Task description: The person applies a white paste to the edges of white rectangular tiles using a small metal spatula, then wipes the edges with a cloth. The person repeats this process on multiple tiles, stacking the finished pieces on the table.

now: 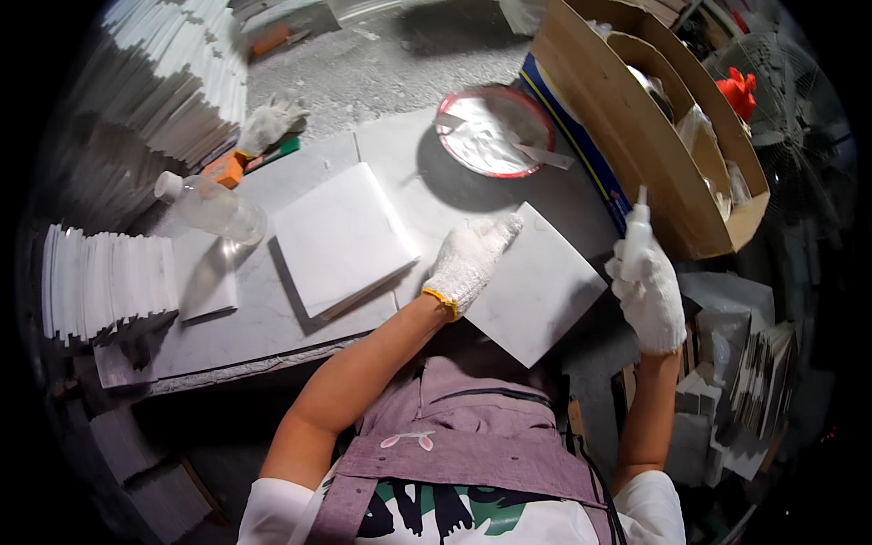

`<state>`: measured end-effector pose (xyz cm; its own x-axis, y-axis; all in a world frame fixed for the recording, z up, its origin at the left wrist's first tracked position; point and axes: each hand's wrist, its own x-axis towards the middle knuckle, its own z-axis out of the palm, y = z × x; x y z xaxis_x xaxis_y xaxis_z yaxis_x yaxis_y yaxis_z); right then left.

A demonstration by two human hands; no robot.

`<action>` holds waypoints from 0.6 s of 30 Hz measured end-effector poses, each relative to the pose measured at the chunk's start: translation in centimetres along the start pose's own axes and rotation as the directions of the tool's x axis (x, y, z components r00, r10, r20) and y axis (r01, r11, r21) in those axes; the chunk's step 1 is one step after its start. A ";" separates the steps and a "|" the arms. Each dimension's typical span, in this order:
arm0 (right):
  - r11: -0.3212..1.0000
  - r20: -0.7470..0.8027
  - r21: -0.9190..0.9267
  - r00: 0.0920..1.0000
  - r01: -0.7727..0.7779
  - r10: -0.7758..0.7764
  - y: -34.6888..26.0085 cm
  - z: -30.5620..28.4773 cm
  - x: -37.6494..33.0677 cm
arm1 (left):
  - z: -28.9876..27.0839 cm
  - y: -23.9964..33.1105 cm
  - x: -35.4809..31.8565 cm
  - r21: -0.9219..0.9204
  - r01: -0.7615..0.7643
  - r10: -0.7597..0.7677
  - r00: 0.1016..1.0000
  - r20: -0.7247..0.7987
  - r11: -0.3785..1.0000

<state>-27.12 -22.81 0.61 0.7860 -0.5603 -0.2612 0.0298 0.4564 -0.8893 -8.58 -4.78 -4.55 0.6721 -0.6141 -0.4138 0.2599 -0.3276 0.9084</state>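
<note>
My left hand (468, 261), in a white knitted glove with a yellow cuff, is closed on the left edge of a square white tile (538, 292). This tile is turned cornerwise and reaches past the table's near edge. To its right, my gloved right hand (650, 307) is wrapped round a small white squeeze bottle (639, 229) whose thin nozzle points up. The bottle is held apart from the tile. On the left of my left hand lies a neat stack of similar white tiles (341, 236).
A red-rimmed bowl (550, 125) of white material stands beyond the tile. An open cardboard box (658, 168) is at the right, with a fan (783, 95) behind. Leftward are a clear bottle (218, 211), an orange block (224, 170), a glove (271, 125) and upright tile rows (109, 282).
</note>
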 end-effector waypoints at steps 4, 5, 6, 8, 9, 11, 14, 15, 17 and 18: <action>0.987 0.069 0.150 0.995 0.055 -0.066 -0.1 -0.8 -0.2 | -1.7 0.8 -0.1 0.023 0.022 -0.023 1.000 0.017 0.999; 0.987 0.034 0.123 0.994 0.100 -0.105 0.2 -1.0 -0.2 | -2.4 1.6 -0.2 0.141 -0.002 -0.001 1.000 0.017 0.990; 0.991 0.020 0.085 0.994 0.101 -0.103 0.4 -1.1 -0.1 | -3.0 2.8 -0.5 0.252 -0.024 0.020 1.000 0.022 0.968; 0.994 -0.052 0.053 0.994 0.096 -0.093 1.4 -1.3 0.6 | -4.1 3.6 -0.5 0.366 -0.085 0.079 0.996 0.031 0.927; 0.995 -0.063 0.022 0.993 0.101 -0.099 2.1 -1.6 1.2 | -4.4 3.2 -0.2 0.375 -0.123 0.119 0.992 0.033 0.919; 0.978 -0.097 -0.150 0.983 0.143 -0.159 3.4 -1.6 2.7 | -4.9 3.1 0.0 0.333 -0.113 0.107 0.994 0.037 0.936; 0.831 -0.038 -0.489 0.946 0.265 -0.323 5.0 -1.7 5.6 | -5.1 3.2 0.0 0.254 -0.038 0.029 0.999 0.039 0.966; 0.737 -0.047 -0.613 0.918 0.284 -0.393 4.9 -0.7 6.6 | -5.2 3.0 0.2 0.279 -0.066 0.062 0.998 0.024 0.958; 0.615 -0.132 -0.754 0.865 0.229 -0.484 5.0 0.8 7.6 | -5.3 2.1 0.6 0.263 -0.121 0.119 0.993 0.021 0.957; 0.608 -0.178 -0.771 0.854 0.188 -0.489 4.9 1.0 8.0 | -4.9 1.3 0.8 0.223 -0.149 0.145 0.989 0.036 0.963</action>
<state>-20.04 -24.36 -5.51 0.5469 -0.8245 0.1450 -0.3107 -0.3608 -0.8794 -4.27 -2.19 -3.38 0.6773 -0.6804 -0.2799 -0.0047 -0.3844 0.9231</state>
